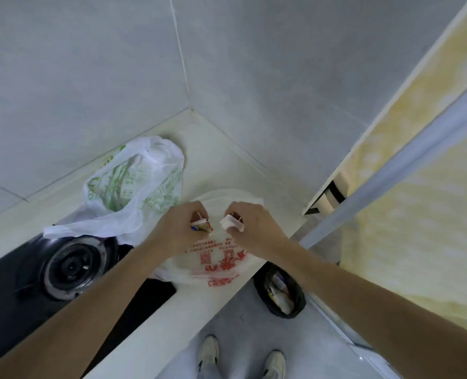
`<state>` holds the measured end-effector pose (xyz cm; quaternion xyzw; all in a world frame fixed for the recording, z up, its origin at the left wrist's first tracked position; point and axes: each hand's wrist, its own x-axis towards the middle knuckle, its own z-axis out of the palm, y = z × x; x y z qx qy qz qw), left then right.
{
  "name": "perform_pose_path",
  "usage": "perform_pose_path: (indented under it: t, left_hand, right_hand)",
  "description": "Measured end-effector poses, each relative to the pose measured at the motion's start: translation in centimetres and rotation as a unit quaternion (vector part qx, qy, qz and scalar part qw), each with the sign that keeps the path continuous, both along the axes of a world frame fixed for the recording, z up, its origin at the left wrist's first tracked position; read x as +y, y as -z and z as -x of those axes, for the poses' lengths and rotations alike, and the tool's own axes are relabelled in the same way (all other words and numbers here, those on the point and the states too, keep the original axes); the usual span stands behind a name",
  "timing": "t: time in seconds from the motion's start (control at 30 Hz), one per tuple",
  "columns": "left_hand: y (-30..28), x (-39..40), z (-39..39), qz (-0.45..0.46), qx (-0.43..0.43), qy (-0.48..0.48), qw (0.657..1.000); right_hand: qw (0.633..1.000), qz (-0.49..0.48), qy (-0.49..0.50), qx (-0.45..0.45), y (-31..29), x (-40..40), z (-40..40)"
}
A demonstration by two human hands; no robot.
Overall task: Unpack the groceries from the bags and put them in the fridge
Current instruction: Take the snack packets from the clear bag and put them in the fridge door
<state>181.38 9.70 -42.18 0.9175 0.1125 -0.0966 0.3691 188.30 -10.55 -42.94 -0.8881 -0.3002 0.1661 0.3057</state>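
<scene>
A white plastic bag with red print [221, 265] lies on the pale counter [172, 329] in the corner. My left hand [181, 227] grips one bag handle, with a bit of colourful packaging showing under its fingers. My right hand [250, 225] pinches the other white handle, a short gap apart from the left. What is inside this bag is hidden. A second white bag with green print [134, 187] stands open behind and to the left, partly over the stove; its contents are hard to tell.
A black gas stove with a round burner [72, 265] is set in the counter at left. Grey tiled walls meet behind the bags. A yellow-patterned panel [418, 201] rises at right. A black bin [280, 292] with rubbish sits on the floor by my shoes [207, 351].
</scene>
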Motion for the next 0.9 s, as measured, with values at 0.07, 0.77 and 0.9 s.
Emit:
perform_pose_path:
  t: [0.07, 0.77, 0.9]
  left_hand:
    - [-4.6, -0.9, -1.1, 0.005, -0.038, 0.042, 0.998]
    - [-30.6, -48.9, 10.9, 0.122, -0.278, 0.658, 0.689]
    - [-32.2, -58.4, 22.3, 0.165, -0.261, 0.739, 0.599]
  right_hand:
    - [0.999, -0.024, 0.044, -0.022, -4.7, -1.6, 0.2]
    - [0.669, 0.024, 0.675, -0.309, -29.3, -38.7, 38.4]
    - [0.566, 0.061, 0.764, -0.305, -30.6, -41.8, 51.2]
